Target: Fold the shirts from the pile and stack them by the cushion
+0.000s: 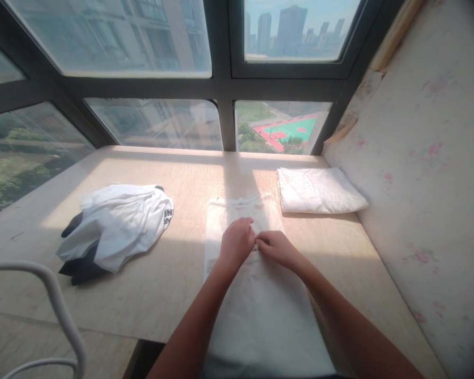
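Observation:
A white T-shirt (260, 316) lies lengthwise in front of me, its sides folded in and its collar towards the window. The near end runs down to the bottom of the view. Over its upper middle, my left hand (239, 239) and my right hand (274, 246) almost meet, fingers curled in and pinching the cloth beside a small dark print. The fingertips of the left hand are partly hidden behind its back.
A crumpled white garment (122, 226) with black parts and lettering lies at the left. At the right, a folded white cloth (319, 190) rests by the flowered wall (426, 184). A white curved tube (57, 300) stands at the near left of the wooden surface (174, 305). Windows border the far side.

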Available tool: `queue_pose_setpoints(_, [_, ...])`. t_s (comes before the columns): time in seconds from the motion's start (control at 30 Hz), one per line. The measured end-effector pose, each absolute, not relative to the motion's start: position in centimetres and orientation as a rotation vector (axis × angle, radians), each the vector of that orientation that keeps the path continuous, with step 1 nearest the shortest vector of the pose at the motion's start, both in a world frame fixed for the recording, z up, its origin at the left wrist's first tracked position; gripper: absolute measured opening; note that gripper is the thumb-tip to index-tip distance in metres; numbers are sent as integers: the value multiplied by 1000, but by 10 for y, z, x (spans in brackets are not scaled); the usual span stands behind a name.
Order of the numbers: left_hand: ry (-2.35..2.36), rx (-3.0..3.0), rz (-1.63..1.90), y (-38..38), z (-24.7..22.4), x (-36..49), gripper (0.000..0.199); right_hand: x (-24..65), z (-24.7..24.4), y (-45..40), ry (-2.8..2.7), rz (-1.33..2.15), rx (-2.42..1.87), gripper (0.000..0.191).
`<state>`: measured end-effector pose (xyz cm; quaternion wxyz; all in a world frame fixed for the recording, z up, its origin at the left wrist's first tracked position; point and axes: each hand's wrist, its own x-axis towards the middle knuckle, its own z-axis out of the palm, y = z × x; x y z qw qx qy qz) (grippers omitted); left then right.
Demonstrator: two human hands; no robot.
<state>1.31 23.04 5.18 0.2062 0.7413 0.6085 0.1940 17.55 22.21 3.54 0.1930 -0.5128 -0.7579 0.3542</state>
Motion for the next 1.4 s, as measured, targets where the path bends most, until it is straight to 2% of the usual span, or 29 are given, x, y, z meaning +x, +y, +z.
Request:
queue_pose_setpoints(0.17, [1427,2399,469,267,33,29,33,177,14,245,-1955,546,-1494,34])
queue_pose_setpoints(0.3, [1447,2492,415,276,8,23,52,176,-8,259,-2114,423,-1475,44])
queue_pose_setpoints(0.43, [1488,2545,396,275,-2,17,56,175,-17,256,-2202,297,-1634,49])
queue_pose_setpoints(0.7, [1690,2539,492,270,21,-18,43,183,-14,269,-2197,248,-1585,42])
queue_pose_setpoints(0.87, [1806,2475,432,264,12,-59,41,172,-10,287,-2266,293,-1536,43])
queue_pose_setpoints(1.23, [1779,2507,357,258,-6,-56,67,163,-7,287,-2461,228,-1734,66])
queue_pose_setpoints(1.33, [1795,2486,412,260,-5,-56,66,163,-5,288,-2385,208,-1709,62])
queue_pose_setpoints(1.4, [1818,2456,470,261,-3,-57,62,161,-5,288,-2311,195,-1638,50])
